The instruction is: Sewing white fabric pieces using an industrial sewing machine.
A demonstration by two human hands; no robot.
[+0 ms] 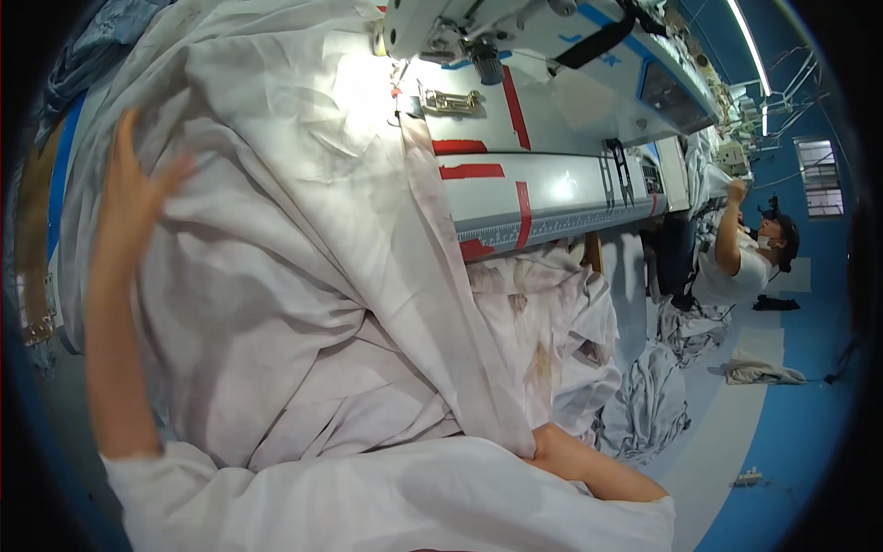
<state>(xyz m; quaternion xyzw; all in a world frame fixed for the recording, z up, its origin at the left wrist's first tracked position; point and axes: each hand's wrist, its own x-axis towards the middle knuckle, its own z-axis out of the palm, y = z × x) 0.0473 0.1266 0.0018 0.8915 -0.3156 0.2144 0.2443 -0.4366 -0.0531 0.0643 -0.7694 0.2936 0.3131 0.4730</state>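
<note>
A large pale white fabric (267, 304) spreads over the table and down toward my body in loose folds. My left hand (143, 184) is at its far left part, fingers spread apart and slightly blurred, with nothing held in them. My right hand (544, 443) is low at the right, by the fabric's hemmed edge (451, 267); cloth hides its fingers. That edge runs up to the brightly lit needle area of the sewing machine (552, 46). Beside the needle, a metal guide (451, 101) is fixed on the machine bed.
Black thread snips (624, 173) lie on the bed near red tape strips (517, 106). A measuring tape (570, 226) lines the table's front edge. Stained pale cloth (543, 340) hangs beyond it, with grey cloth heaps (648, 405) on the floor. A co-worker (736, 248) sits at the right.
</note>
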